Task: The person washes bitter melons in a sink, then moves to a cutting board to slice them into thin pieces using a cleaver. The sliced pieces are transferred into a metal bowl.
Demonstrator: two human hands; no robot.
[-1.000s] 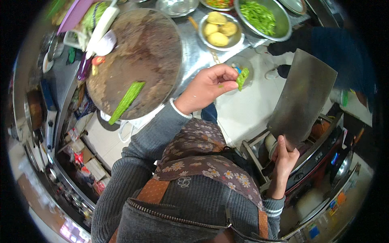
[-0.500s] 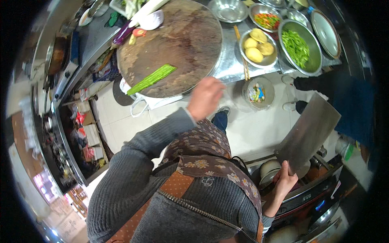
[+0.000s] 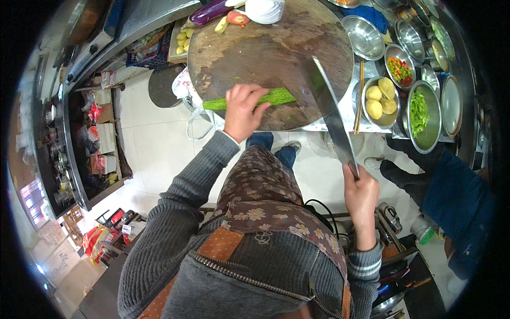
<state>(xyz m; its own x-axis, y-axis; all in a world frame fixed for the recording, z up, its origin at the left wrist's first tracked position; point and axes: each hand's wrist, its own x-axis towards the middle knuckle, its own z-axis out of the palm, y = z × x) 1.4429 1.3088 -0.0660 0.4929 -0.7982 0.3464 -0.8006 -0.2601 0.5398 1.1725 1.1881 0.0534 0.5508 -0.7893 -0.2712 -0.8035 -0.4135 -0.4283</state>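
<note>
A long, bumpy green piece of bitter melon (image 3: 280, 96) lies across the near part of the round wooden chopping board (image 3: 265, 56). My left hand (image 3: 244, 110) is closed over its middle, fingers curled around it, and both ends stick out. In my right hand (image 3: 362, 194), the handle of a wide cleaver (image 3: 336, 120) is gripped. The blade stands edge-on, tilted up and to the left, over the board's right side. It is apart from the melon's right end.
An eggplant (image 3: 211, 11), a carrot piece (image 3: 237, 18) and a white vegetable (image 3: 264, 10) lie at the board's far edge. Right of it are chopsticks (image 3: 358, 101) and bowls of peeled potatoes (image 3: 374, 109), diced peppers (image 3: 399, 70) and green slices (image 3: 419, 114). A person in dark clothes (image 3: 451, 194) is at the right.
My left hand has come down onto the bitter melon. My right hand has brought the cleaver from the lower right up over the board. The whole view has shifted.
</note>
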